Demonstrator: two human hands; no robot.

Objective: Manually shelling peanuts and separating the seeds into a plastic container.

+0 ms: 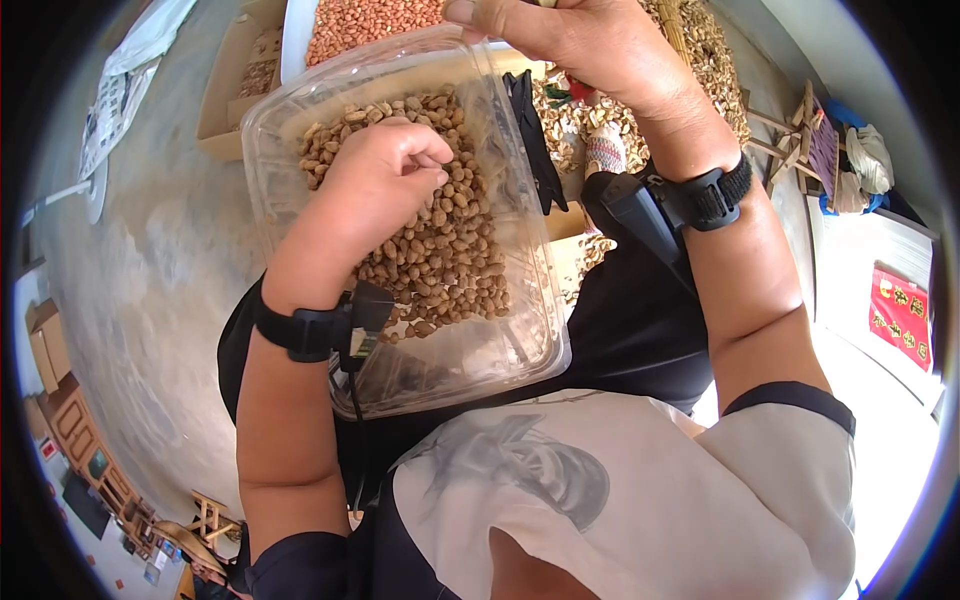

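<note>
A clear plastic tub (517,341) rests on the lap, with many unshelled peanuts (442,262) heaped inside. My left hand (382,169) hovers over the heap with its fingers curled; whether a peanut sits between them is hidden. At the top of the picture, my right hand (570,37) is beyond the tub's far corner, its thumb pointing left and its other fingers partly cut off by the frame. A small bit of something shows at its upper edge, too little to name. Close to that thumb lie shelled reddish peanut kernels (367,30) in a white tray (295,37).
Empty peanut shells (585,112) are piled around a patterned shoe or sock (606,150). A cardboard box (221,112) stands left of the tray. To the right are a wooden folding stool (795,139) and bags (870,157). Each wrist wears a strapped device with a black band (716,199).
</note>
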